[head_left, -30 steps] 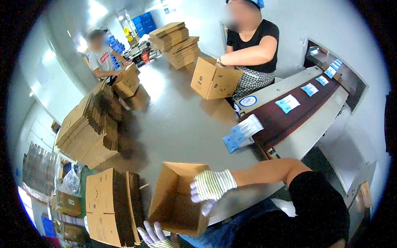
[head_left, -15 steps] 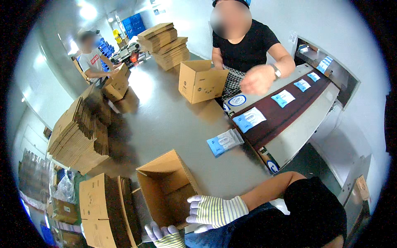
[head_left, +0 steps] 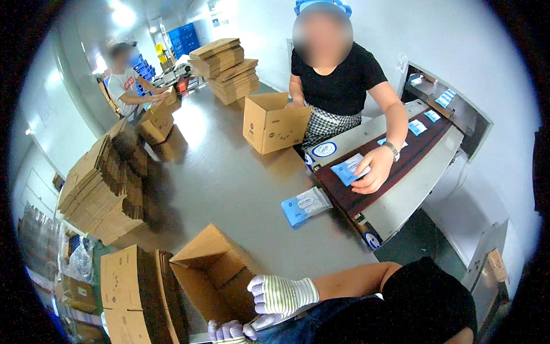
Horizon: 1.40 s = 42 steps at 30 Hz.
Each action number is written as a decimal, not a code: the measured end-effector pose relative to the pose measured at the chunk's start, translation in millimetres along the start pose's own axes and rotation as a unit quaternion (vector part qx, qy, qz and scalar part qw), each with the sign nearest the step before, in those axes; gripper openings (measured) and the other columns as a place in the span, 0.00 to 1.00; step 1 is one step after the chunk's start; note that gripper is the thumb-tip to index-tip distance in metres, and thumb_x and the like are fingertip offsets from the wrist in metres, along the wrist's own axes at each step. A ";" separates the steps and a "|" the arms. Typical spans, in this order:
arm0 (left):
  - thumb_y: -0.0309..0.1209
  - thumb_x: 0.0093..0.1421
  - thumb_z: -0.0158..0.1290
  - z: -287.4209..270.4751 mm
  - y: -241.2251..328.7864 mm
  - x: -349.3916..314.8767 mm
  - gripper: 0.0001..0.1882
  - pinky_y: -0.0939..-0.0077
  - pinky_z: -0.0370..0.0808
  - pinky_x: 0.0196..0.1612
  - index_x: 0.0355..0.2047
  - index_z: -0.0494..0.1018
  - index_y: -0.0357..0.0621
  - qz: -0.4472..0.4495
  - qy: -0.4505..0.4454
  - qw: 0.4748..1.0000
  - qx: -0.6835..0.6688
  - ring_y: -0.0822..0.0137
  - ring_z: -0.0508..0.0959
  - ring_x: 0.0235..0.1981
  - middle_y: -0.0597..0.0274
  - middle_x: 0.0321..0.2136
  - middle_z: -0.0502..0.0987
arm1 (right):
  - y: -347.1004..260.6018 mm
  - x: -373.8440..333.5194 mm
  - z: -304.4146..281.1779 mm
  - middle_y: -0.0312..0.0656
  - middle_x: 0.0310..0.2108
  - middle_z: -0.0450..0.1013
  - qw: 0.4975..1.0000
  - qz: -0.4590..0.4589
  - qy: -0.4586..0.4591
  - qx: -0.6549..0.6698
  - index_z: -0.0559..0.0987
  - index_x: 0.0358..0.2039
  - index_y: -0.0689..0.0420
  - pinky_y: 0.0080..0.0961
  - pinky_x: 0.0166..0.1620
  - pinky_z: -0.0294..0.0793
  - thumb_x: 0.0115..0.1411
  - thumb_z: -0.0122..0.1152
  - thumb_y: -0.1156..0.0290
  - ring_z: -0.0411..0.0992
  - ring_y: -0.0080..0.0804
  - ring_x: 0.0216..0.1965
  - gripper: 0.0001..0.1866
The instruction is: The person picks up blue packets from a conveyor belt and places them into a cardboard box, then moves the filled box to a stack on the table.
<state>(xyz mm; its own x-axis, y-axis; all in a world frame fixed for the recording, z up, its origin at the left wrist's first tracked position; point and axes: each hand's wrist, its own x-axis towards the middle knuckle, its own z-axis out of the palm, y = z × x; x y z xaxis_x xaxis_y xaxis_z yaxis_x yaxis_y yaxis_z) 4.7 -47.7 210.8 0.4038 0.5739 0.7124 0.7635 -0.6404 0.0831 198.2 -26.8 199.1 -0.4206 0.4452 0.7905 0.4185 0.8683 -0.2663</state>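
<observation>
An open cardboard box stands tilted to my view at the near edge of the metal table, its inside bare. My right hand, in a striped knit glove, is closed at its right rim with the fingers curled. At the near rim, my left hand in a matching glove has its fingers bent over the cardboard; the lower frame edge cuts it off. Beyond the box a blue-and-white soft packet lies on the table beside the conveyor.
More packets lie on the dark conveyor belt. A co-worker's hand grips one, near another open box. Flattened cartons are stacked at left, near left and back. Another person handles a box farther off.
My right hand's fingers have curled from outstretched, and my left hand's have bent too. The box appears shifted slightly left. The co-worker's hand has come down onto a packet on the belt.
</observation>
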 end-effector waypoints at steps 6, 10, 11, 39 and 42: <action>0.33 0.59 0.46 7.8 -1.3 -2.0 0.10 0.57 0.74 0.45 0.21 0.69 0.47 -0.008 0.025 1.000 0.011 0.64 0.73 0.19 0.63 0.17 0.72 | 3.8 -3.6 5.1 0.40 0.13 0.61 1.000 0.008 0.019 0.019 0.65 0.11 0.54 0.37 0.41 0.65 0.51 0.60 0.54 0.63 0.40 0.24 0.22; 0.33 0.60 0.45 0.6 9.1 12.4 0.11 0.56 0.74 0.45 0.21 0.68 0.47 -0.002 0.036 0.999 0.019 0.64 0.72 0.19 0.63 0.18 0.73 | 5.7 -5.5 1.0 0.38 0.12 0.60 1.000 0.002 0.022 0.005 0.65 0.10 0.55 0.38 0.40 0.66 0.51 0.58 0.54 0.63 0.40 0.23 0.22; 0.33 0.61 0.45 0.0 12.6 15.8 0.12 0.57 0.75 0.44 0.21 0.68 0.47 0.004 0.017 1.000 0.006 0.64 0.71 0.19 0.63 0.19 0.73 | 5.4 -8.4 -1.0 0.38 0.12 0.60 0.999 0.006 0.034 0.016 0.65 0.10 0.55 0.38 0.40 0.66 0.51 0.57 0.54 0.63 0.39 0.23 0.22; 0.33 0.65 0.37 19.5 13.7 15.3 0.16 0.57 0.74 0.43 0.19 0.62 0.47 -0.013 0.052 0.996 0.068 0.65 0.72 0.18 0.66 0.17 0.72 | 21.1 -10.5 9.7 0.37 0.11 0.58 0.989 0.007 0.117 0.093 0.68 0.11 0.56 0.36 0.36 0.70 0.50 0.66 0.60 0.62 0.37 0.18 0.20; 0.32 0.64 0.38 17.0 11.6 15.5 0.16 0.57 0.74 0.42 0.19 0.63 0.47 -0.011 0.048 0.997 0.063 0.64 0.72 0.18 0.65 0.17 0.72 | 18.8 -7.3 6.9 0.37 0.11 0.59 0.989 0.010 0.115 0.093 0.68 0.11 0.56 0.36 0.36 0.70 0.49 0.67 0.61 0.62 0.37 0.18 0.20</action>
<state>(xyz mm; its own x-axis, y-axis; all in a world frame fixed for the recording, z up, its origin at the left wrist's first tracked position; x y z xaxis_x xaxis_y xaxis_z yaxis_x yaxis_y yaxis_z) 28.4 -37.5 211.0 0.3407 0.5318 0.7753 0.8313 -0.5557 0.0159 203.6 -12.2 184.5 -0.2113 0.4193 0.8829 0.2607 0.8948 -0.3625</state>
